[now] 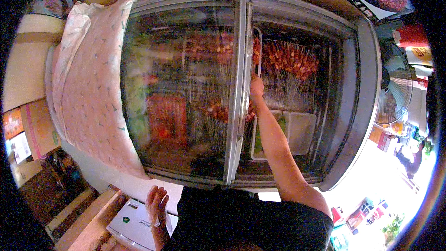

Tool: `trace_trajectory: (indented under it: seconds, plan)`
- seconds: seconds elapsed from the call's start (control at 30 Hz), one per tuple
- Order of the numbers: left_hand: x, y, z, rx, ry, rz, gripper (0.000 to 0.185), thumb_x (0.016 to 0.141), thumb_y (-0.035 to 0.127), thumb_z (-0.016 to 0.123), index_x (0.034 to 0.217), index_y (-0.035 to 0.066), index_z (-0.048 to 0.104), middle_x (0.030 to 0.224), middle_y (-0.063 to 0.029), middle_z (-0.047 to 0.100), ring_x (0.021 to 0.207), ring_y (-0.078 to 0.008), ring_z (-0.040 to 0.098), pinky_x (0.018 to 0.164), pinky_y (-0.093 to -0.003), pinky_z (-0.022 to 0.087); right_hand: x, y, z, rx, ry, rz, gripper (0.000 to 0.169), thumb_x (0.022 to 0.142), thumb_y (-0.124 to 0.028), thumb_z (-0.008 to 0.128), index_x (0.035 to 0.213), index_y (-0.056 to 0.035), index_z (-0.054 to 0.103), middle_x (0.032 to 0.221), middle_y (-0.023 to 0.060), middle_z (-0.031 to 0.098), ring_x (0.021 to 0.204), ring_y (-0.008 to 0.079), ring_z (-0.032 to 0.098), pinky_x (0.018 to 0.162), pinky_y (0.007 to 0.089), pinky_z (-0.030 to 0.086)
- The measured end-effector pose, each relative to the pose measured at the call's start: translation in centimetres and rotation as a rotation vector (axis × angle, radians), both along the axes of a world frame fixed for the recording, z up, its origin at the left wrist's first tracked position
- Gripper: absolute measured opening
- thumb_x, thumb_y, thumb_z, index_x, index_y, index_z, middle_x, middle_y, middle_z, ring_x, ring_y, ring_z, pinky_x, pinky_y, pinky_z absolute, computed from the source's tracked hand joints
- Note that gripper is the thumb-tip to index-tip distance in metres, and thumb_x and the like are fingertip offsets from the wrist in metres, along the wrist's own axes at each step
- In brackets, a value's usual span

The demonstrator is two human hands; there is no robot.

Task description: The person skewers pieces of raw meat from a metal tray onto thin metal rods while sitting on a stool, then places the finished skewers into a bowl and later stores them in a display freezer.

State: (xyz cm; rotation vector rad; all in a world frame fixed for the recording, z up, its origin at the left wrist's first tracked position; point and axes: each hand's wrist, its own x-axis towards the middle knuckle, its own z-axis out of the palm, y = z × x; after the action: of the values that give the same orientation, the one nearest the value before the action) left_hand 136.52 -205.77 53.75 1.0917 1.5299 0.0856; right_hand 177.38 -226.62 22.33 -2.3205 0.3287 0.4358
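My right hand is at the frame edge of the sliding glass lid on a chest freezer. Its fingers are bent and partly hidden, so whether they grip the frame is unclear. Beside it, in the uncovered right half, meat skewers lie with their sticks towards me. Nearer to me are two white-rimmed trays, one with something green and a pale one. My left hand, in what looks like a clear plastic glove, hangs below the freezer's front edge, fingers apart and holding nothing.
A patterned pink cloth covers the freezer's left end. Through the glass show more skewers and a red container. An electric fan stands at the right. Below left are a white box and a cardboard box.
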Motion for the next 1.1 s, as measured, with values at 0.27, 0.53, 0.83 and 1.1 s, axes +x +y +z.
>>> trace_trajectory:
  seconds: [0.27, 0.53, 0.83, 1.1]
  plan:
    - [1.0, 0.4, -1.4, -0.047, -0.080, -0.094, 0.040, 0.084, 0.017, 0.058, 0.119, 0.002, 0.046, 0.105, -0.0119, 0.058, 0.094, -0.0224, 0.058, 0.081, -0.0339, 0.048, 2.1, 0.3, 0.4, -0.041, 0.140, 0.105, 0.036, 0.085, -0.031, 0.042, 0.098, -0.0007, 0.057, 0.098, 0.0200, 0.061, 0.086, 0.0383, 0.061, 0.073, 0.0486, 0.049]
    - [0.2, 1.2, -0.9, -0.018, -0.078, -0.099, 0.042, 0.083, 0.021, 0.060, 0.118, 0.002, 0.047, 0.104, -0.0111, 0.058, 0.093, -0.0217, 0.058, 0.080, -0.0350, 0.049, -3.5, 0.3, 3.3, 0.001, -0.414, 0.056, 0.033, 0.092, -0.029, 0.035, 0.100, -0.0020, 0.052, 0.099, 0.0227, 0.056, 0.081, 0.0386, 0.056, 0.074, 0.0450, 0.044]
    - [-0.4, 0.2, -0.5, -0.045, -0.102, -0.055, 0.040, 0.083, 0.019, 0.061, 0.116, 0.001, 0.049, 0.106, -0.0123, 0.058, 0.094, -0.0230, 0.058, 0.081, -0.0362, 0.047, -6.1, 1.9, -8.9, 2.008, 0.704, -0.678, 0.030, 0.084, -0.028, 0.048, 0.097, -0.0035, 0.059, 0.082, 0.0074, 0.064, 0.068, 0.0223, 0.063, 0.060, 0.0376, 0.053]
    - [-1.7, -0.4, -0.8, -0.052, -0.059, 0.026, 0.039, 0.083, 0.018, 0.060, 0.116, 0.002, 0.049, 0.106, -0.0127, 0.058, 0.094, -0.0234, 0.058, 0.081, -0.0358, 0.047, -5.0, 1.1, -9.0, 1.986, 0.705, -0.503, 0.031, 0.085, -0.029, 0.047, 0.097, -0.0035, 0.059, 0.081, 0.0082, 0.064, 0.067, 0.0223, 0.063, 0.060, 0.0376, 0.053]
